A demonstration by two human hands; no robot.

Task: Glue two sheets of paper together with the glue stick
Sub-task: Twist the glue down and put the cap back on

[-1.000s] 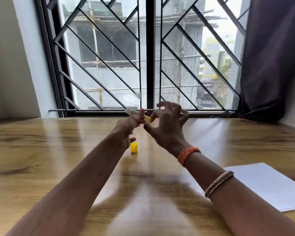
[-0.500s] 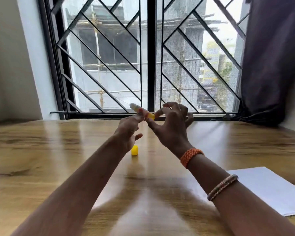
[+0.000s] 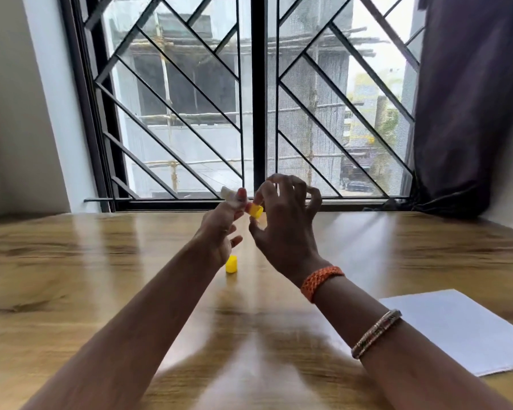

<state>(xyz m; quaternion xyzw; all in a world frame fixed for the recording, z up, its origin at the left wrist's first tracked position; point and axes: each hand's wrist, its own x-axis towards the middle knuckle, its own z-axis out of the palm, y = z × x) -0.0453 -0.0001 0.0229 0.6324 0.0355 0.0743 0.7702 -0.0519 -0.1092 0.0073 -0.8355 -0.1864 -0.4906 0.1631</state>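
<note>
The left hand pinches the glue stick aloft, steadying it while the right hand turns its yellow base with fingertips. The cap stands on the tabletop; white paper waits far right.

**A room in a home, by the window**

A glossy wood-grain counter runs right up to a wide window with a dark frame and a diagonal metal grille. A dark curtain hangs bunched at the right side, and plain pale walls close the corner. Outside, a building under bamboo scaffolding and other buildings show a town setting.
</note>
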